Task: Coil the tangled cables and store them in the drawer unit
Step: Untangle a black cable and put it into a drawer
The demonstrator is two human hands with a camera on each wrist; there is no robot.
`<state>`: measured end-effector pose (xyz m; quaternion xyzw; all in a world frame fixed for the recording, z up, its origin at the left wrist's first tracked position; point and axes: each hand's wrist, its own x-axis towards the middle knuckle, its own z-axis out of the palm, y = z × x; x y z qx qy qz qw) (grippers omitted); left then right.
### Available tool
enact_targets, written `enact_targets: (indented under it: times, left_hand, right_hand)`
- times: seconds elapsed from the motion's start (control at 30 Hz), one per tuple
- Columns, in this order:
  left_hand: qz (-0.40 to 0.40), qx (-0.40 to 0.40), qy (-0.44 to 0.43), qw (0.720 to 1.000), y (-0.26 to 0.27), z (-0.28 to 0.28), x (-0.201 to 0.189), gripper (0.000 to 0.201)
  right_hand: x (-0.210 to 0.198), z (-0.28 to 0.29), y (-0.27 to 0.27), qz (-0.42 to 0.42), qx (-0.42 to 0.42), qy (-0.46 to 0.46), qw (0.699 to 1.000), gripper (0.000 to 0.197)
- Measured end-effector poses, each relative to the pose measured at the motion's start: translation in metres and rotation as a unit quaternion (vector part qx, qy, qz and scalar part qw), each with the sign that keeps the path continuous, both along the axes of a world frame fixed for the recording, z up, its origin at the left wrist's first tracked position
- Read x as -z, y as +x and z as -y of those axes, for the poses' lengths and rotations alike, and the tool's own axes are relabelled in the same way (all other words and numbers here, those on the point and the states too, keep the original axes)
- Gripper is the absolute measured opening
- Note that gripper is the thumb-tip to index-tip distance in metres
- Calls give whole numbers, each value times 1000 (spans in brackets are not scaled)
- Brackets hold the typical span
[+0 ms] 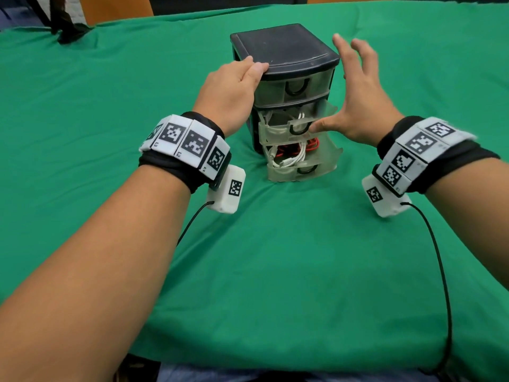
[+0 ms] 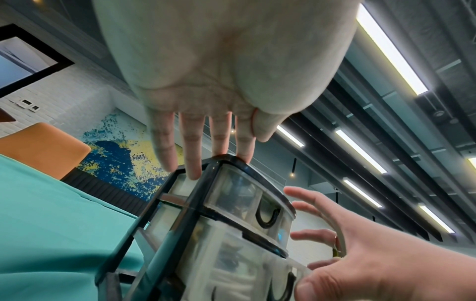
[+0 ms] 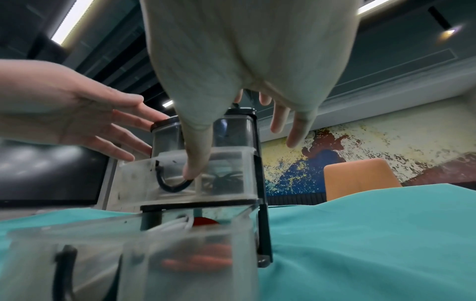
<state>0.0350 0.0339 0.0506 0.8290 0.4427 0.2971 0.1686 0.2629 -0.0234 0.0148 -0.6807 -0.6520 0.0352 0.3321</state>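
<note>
Nearest, the bottom drawer (image 1: 303,164) of the drawer unit (image 1: 286,51) stands pulled out, holding white and red cables (image 1: 292,154). Above it the middle drawer (image 1: 289,130) is partly out, the right hand (image 1: 358,106) at 3 o'clock of the unit, fingers spread, its thumb touching that drawer's front by the handle. The left hand (image 1: 234,89) at 9 o'clock lies with straight fingers on the unit's top edge, gripping nothing.
</note>
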Motion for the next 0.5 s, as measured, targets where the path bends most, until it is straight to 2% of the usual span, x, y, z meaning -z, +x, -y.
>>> enact_targets:
  times: [0.23, 0.5]
  left_hand:
    - [7, 0, 0, 1000, 0, 0, 1, 42]
    - [16, 3, -1, 1000, 0, 0, 2, 42]
  right_hand:
    - [6, -15, -7, 21, 11, 53, 998, 99]
    - [3, -20, -13, 34, 50, 88, 994, 82]
